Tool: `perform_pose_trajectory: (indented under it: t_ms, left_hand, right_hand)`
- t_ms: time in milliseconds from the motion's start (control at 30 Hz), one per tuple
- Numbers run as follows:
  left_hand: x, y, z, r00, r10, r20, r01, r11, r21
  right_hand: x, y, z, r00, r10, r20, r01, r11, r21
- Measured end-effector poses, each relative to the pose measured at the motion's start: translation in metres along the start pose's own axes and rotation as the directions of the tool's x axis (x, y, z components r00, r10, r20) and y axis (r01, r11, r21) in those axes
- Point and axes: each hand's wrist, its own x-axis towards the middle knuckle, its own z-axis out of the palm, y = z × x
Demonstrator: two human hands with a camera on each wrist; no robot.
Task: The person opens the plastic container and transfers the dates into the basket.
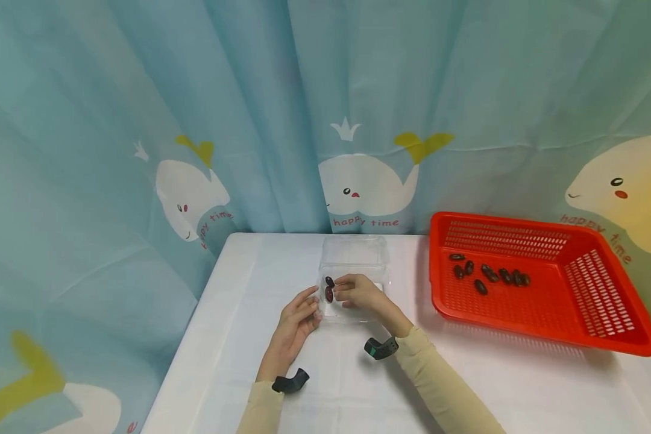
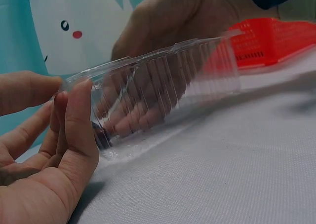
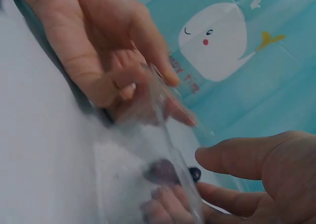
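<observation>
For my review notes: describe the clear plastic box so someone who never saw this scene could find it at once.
On the white table, left of the red basket, a clear plastic box sits between the person's left hand and right hand. Unlike the basket, it is see-through with ribbed walls and holds only two dark dates.

— Where does the head view sit?
— High above the near edge of the table [image 1: 239, 386], facing forward and down; the curtain [image 1: 141, 120] fills its upper half.
— And the wrist views?
— Both very near, low over the tabletop. The left looks rightward toward the red basket [image 2: 269, 39]; the right looks leftward.
— What do they share?
— The clear plastic box [image 1: 352, 259], seen in all three.
</observation>
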Motion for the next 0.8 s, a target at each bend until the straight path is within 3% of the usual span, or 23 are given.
perform_pose_trajectory:
  t_ms: [333, 600, 800]
  left_hand:
    - [-0.002, 0.000, 0.000, 1.000, 0.003, -0.003, -0.003, 0.999, -0.040]
    - [-0.003, 0.000, -0.001, 1.000, 0.004, 0.003, -0.004, 0.999, -0.037]
    - [-0.002, 0.000, 0.001, 1.000, 0.006, 0.001, -0.006, 0.999, -0.044]
  right_hand:
    - [0.004, 0.001, 0.021, 0.993, -0.058, -0.099, 0.050, 0.996, -0.080]
    - [0.000, -0.001, 0.030, 0.988, -0.128, -0.090, 0.106, 0.969, -0.222]
    - [0.000, -0.002, 0.031, 0.986, -0.136, -0.094, 0.113, 0.970, -0.215]
